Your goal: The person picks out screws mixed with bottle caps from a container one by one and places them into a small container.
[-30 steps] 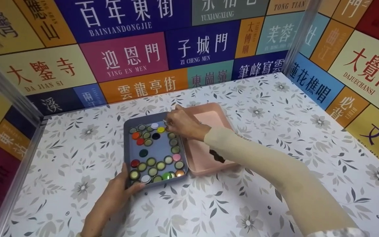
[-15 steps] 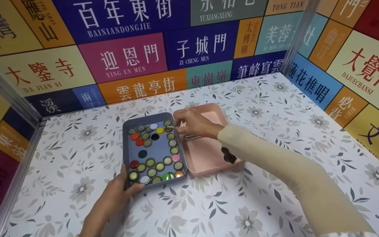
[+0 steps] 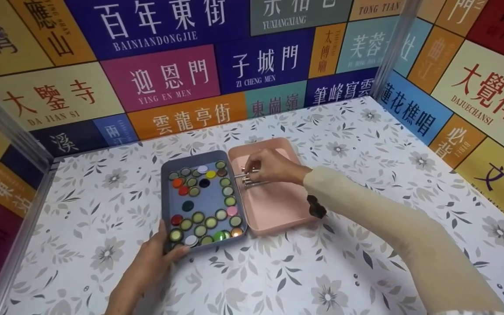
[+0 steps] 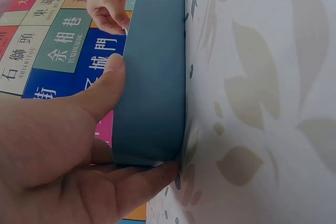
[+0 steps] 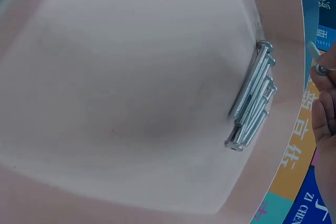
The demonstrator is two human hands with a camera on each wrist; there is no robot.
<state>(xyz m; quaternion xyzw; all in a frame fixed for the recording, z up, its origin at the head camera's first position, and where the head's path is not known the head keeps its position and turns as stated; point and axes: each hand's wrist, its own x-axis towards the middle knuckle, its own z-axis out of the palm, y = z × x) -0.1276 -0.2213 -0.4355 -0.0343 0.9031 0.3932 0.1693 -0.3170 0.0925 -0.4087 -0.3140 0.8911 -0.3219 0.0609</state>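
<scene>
My left hand (image 3: 151,256) grips the near left corner of a blue-grey tray (image 3: 208,157); in the left wrist view its thumb presses one side and its fingers (image 4: 142,182) another. Bottle caps (image 3: 199,217) in many colours lie inside, several with their hollow side up. My right hand (image 3: 274,166) is over the left part of a pink tray (image 3: 278,214), pinching a metal bolt (image 5: 322,70) between fingertips and thumb. Beneath it, several long silver bolts (image 5: 252,93) lie bunched along the pink tray's wall.
Both trays stand side by side, their long edges close together, on a white table (image 3: 322,258) with a grey leaf pattern. Panels of coloured signs (image 3: 160,78) rise behind the table and at both sides.
My right hand has drawn back from the far right corner of the blue-grey tray and moved right over the pink tray, bolt in its fingers. My left hand has kept its grip.
</scene>
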